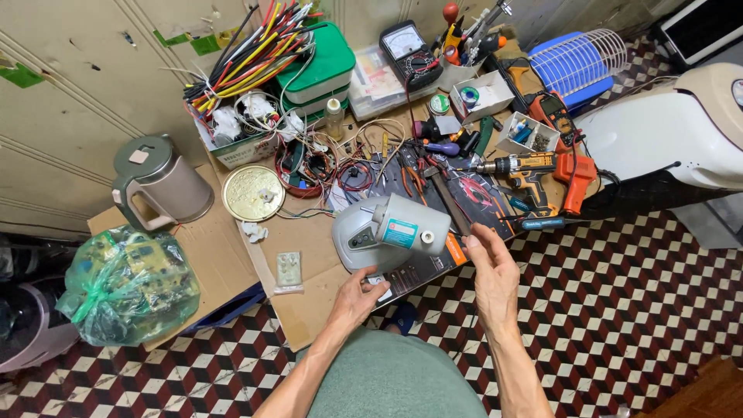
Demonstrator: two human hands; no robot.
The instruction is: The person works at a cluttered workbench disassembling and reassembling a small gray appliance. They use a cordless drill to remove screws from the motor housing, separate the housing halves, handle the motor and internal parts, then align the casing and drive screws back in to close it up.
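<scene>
A grey fan motor housing [391, 230] with a pale cylindrical motor and a teal label lies on its side on flattened cardboard [309, 263]. My left hand [361, 295] rests on the cardboard just below the housing, fingers curled beside a small white part; whether it grips that part is unclear. My right hand [490, 267] hovers to the right of the motor, fingers spread, holding nothing.
Pliers and screwdrivers lie on a dark tool mat [457, 201]. A cordless drill [522, 166], multimeters [406, 48], a box of coloured wires [248, 62], a round metal lid [252, 193], a kettle [159, 182], a bagged circuit board [124, 282] and a white fan base [673, 131] surround it.
</scene>
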